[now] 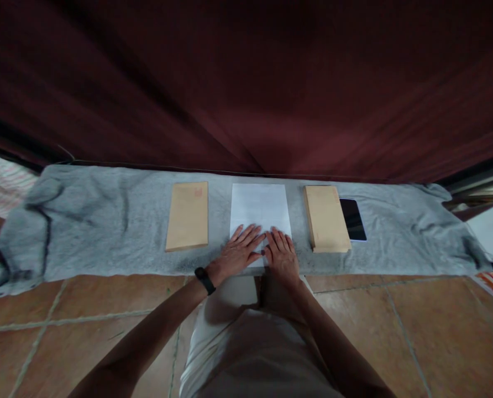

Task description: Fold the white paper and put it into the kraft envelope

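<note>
A white sheet of paper [260, 204] lies flat on the grey cloth in front of me. My left hand [241, 247] rests palm down on its near left part, fingers spread. Beside it, my right hand [281, 251] presses flat on the near right part, also with fingers apart. The thumbs almost meet over the paper. To the left lies a brown envelope [187, 215] with a small reddish mark in its upper right corner. On the right sits a thicker stack of brown envelopes [327, 218]. Neither hand touches the envelopes.
A dark-screened tablet or phone [353, 219] lies partly beneath the right stack. The long grey cloth [97, 221] covers a narrow surface, bunched at its left end. Behind it hangs a dark red curtain [246, 99]. Tiled floor [362, 315] shows below the near edge.
</note>
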Tool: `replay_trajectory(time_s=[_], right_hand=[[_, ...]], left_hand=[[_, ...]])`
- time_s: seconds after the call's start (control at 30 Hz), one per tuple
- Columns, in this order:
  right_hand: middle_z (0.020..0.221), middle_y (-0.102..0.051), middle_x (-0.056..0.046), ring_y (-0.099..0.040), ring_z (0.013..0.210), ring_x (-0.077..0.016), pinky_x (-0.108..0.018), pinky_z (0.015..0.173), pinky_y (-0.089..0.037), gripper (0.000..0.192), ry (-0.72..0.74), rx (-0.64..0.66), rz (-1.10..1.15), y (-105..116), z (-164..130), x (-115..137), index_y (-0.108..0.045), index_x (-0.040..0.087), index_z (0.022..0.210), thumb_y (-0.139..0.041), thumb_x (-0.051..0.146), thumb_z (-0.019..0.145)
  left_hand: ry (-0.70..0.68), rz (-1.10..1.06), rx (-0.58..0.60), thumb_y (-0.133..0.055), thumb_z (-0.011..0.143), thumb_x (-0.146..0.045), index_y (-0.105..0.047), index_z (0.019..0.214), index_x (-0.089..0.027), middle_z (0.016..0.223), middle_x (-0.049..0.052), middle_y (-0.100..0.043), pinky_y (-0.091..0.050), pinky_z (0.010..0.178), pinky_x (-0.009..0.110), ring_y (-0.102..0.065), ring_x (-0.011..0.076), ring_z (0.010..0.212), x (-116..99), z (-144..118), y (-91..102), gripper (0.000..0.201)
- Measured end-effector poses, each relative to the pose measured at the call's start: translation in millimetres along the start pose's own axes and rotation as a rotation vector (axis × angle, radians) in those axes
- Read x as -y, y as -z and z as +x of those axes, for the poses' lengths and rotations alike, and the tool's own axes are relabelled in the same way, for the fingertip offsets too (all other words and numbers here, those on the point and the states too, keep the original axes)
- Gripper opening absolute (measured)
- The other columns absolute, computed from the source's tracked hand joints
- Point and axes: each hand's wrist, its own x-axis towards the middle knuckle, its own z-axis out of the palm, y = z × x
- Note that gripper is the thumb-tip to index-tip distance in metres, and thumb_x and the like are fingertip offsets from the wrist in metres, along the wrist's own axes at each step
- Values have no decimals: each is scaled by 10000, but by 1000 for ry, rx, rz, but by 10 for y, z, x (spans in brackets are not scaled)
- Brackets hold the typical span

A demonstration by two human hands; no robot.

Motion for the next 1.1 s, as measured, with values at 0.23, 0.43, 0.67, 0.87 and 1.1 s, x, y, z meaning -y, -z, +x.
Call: replay_trajectory(time_s=[0.23,0.43,0.67,0.87,1.1], right_hand=[[1611,-421,-120,-378,1489,-285,-520,1229,-269,505,12,-10,52,-19,-2,-86,-445,191,1541,-415,281,1044],[1578,-472,-114,-389,1490,-239,-478,1232,-323,491,127,26,216,19,379,-226,-474,167,1524,-358,304,1067],[1637,-381,-73,-306,1534,-247,-500,1267,-246,492,241,170,86,-41,846,-320,-467,198,1535,-317,330,1085],[1653,-351,-58,-296,1539,-245,-506,1267,-238,505,222,142,25,-120,1098,-461,-426,226,1559,-295,366,1092],[1636,-385,-67,-350,1513,-258,-495,1254,-269,509,192,101,-38,-161,1399,-570,-440,216,1551,-307,381,1088]], left_hand=[[6,7,4,-426,1044,-485,-407,1561,-263,1661,60,-342,-123,1297,498,-231,238,1564,-35,-27,-57,562],[-4,38,7,-401,1051,-489,-467,1520,-217,1648,94,-363,-115,1295,502,-251,254,1558,-51,-22,-41,547],[-15,87,-8,-407,1045,-506,-489,1508,-218,1597,88,-456,-106,1298,510,-288,258,1545,-48,-25,-70,551],[-16,97,-12,-396,1044,-522,-444,1540,-256,1648,62,-367,-126,1292,515,-274,257,1550,-48,-22,-68,565],[-25,95,-43,-400,1045,-513,-457,1532,-255,1646,56,-373,-150,1291,505,-277,252,1550,-33,-29,-71,554]])
